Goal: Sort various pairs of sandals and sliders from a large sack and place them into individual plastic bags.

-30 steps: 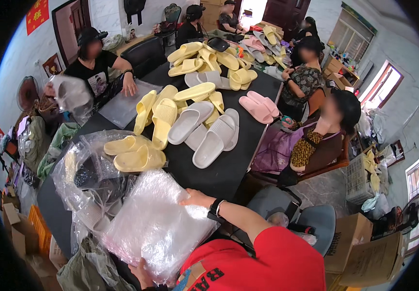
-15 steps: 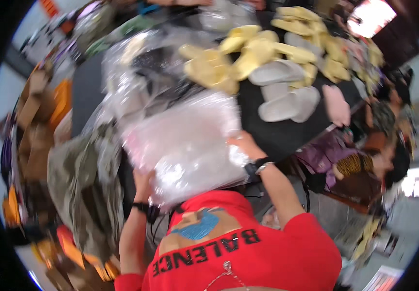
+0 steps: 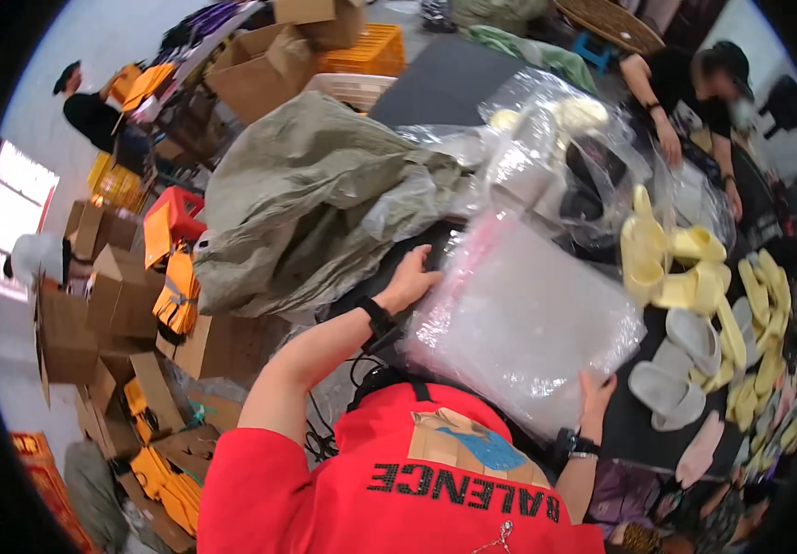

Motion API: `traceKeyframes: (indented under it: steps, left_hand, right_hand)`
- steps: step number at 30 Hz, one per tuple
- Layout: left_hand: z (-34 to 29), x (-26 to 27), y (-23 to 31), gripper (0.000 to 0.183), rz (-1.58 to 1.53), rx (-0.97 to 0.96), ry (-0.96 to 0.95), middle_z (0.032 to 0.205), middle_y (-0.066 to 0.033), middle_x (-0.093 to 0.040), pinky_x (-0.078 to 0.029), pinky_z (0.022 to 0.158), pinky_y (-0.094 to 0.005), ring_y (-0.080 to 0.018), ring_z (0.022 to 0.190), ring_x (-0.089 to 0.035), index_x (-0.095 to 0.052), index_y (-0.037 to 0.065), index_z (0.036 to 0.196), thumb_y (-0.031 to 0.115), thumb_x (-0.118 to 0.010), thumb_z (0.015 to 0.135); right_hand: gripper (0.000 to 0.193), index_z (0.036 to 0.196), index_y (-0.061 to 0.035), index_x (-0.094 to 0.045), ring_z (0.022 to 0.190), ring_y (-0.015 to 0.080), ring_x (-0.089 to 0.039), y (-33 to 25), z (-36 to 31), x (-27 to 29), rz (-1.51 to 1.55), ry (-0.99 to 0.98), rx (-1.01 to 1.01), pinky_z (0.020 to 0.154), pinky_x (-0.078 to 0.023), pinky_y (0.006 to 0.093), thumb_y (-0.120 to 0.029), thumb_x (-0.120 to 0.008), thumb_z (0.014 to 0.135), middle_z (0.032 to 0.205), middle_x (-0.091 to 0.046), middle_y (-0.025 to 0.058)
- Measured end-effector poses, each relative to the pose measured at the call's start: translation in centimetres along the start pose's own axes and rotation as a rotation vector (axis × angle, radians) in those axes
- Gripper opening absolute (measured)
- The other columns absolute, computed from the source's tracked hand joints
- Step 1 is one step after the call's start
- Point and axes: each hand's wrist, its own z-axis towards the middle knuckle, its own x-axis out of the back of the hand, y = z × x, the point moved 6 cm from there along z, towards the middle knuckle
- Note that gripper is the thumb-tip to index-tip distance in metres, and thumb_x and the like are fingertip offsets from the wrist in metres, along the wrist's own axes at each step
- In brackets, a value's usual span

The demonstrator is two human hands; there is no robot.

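A thick stack of clear plastic bags [image 3: 527,314] with a pinkish left edge lies at the table's near edge, in front of my chest. My left hand [image 3: 407,280] is off the stack, just beyond its left side, fingers apart and nothing in them. At the near right corner my right hand [image 3: 594,395] grips the stack's edge, thumb on top; its other fingers are partly hidden. Behind the stack are clear bags holding slippers [image 3: 592,175], some of them dark. Loose yellow slippers [image 3: 694,268] and grey-white slippers [image 3: 666,392] lie to the right.
A grey-green sack [image 3: 306,203] drapes over the table's left side. Cardboard boxes [image 3: 121,295] and orange bundles [image 3: 177,291] crowd the left floor. Across the table a co-worker [image 3: 694,92] reaches over bagged goods. A pink slipper [image 3: 699,450] lies at the right edge.
The view has swung left, so the table appears shifted right. My left hand has let go of the stack and moved out to its left; my right hand stays at its edge.
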Motion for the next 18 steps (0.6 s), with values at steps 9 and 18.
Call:
traceKeyframes:
  steps: [9,18]
  left_hand:
    - [1.1,22.6,1.8,0.058,0.926,0.049,0.009,0.115,-0.0229,-0.051,-0.043,0.083,-0.0427,-0.0376,0.102,-0.051,-0.036,0.013,0.131,0.017,-0.057,0.078]
    - [5.1,32.0,-7.4,0.066,0.978,0.342,0.124,0.122,-0.0251,-0.047,-0.047,0.078,-0.043,-0.0374,0.097,-0.057,-0.029,0.017,0.136,0.006,-0.049,0.074]
  right_hand:
    - [0.048,0.122,0.0016,-0.045,0.117,0.0294,-0.04,-8.1,-4.2,-4.5,-0.452,0.167,0.559,0.099,-0.031,0.0395,-0.008,-0.061,0.078,0.127,-0.043,0.0192]
    - [0.038,0.121,0.0002,-0.047,0.104,0.0161,-0.051,-11.2,-9.8,-14.4,0.028,-0.196,0.245,0.087,-0.039,0.0268,-0.015,-0.055,0.087,0.114,-0.053,0.0103]
